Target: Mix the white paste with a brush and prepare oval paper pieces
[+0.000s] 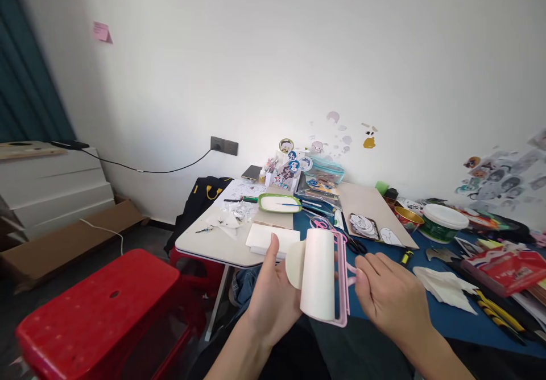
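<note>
A lint roller with a white roll (318,275) and a pink frame (342,280) is upright in front of me. My right hand (386,289) is closed around its pink handle (351,275). Left of the roll, my left hand (273,289) holds a pale, flat piece with a rounded edge (295,264) against the roll. Its thumb points up, while its fingers are hidden behind the piece and the roll. Just beyond the left thumb, a white pad (262,235) lies at the table's near edge.
On the white table (196,238) are paper scraps (230,218) and a green-rimmed tray (279,202). The blue table part (367,306) holds black-handled scissors (357,246), a lidded tub (443,221), a tissue (446,289) and yellow-black pliers (501,312). A red stool (102,306) stands left.
</note>
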Demonstrator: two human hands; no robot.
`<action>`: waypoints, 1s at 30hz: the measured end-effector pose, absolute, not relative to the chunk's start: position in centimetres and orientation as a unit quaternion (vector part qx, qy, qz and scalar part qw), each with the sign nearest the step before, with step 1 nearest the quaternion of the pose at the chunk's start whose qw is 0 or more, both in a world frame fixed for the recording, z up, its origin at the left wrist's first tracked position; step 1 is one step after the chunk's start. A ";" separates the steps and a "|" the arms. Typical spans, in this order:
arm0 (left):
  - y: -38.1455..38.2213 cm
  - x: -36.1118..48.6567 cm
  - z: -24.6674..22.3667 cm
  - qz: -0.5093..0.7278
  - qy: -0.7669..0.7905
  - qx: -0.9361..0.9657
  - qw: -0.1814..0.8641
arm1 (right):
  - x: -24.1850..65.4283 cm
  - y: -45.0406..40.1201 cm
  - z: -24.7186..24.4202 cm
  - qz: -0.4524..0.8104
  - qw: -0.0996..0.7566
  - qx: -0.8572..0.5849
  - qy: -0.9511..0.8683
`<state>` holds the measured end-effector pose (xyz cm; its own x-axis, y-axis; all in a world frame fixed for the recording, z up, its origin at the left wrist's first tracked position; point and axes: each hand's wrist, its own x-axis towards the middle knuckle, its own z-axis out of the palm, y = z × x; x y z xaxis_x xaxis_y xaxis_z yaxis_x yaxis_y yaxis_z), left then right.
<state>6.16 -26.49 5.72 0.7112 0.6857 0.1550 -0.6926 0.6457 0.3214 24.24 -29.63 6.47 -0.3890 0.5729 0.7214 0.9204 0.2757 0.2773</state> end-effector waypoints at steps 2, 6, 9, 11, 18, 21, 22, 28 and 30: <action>-26.6 6.4 5.8 0.377 0.012 0.176 0.909 | 24.0 -29.6 6.3 -0.337 0.259 -0.496 -0.757; -26.6 6.7 5.7 0.358 0.029 0.172 0.917 | 23.5 -29.5 6.3 -0.322 0.268 -0.480 -0.770; -26.3 6.4 5.2 0.360 0.019 0.181 0.915 | 24.0 -29.4 6.1 -0.327 0.255 -0.488 -0.768; -26.2 6.3 5.0 0.363 0.019 0.186 0.913 | 24.0 -29.4 6.0 -0.325 0.258 -0.494 -0.764; -26.3 6.2 5.0 0.350 0.034 0.186 0.918 | 22.9 -29.1 6.0 -0.287 0.277 -0.480 -0.781; -26.0 5.8 4.5 0.357 0.024 0.204 0.911 | 23.4 -29.2 5.8 -0.304 0.259 -0.498 -0.769; -26.0 5.7 4.3 0.358 0.027 0.209 0.910 | 23.5 -29.2 5.8 -0.303 0.260 -0.501 -0.768; -26.2 5.5 4.2 0.340 0.039 0.238 0.909 | 23.3 -29.6 5.8 -0.265 0.283 -0.489 -0.781; -26.3 5.7 4.2 0.333 0.025 0.239 0.912 | 23.1 -29.6 5.8 -0.262 0.284 -0.493 -0.779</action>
<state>5.70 -26.25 4.16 0.7771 0.6192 0.1126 -0.5948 0.6642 0.4529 23.13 -29.62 5.83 -0.3527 0.6196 0.7012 0.9176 0.3760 0.1292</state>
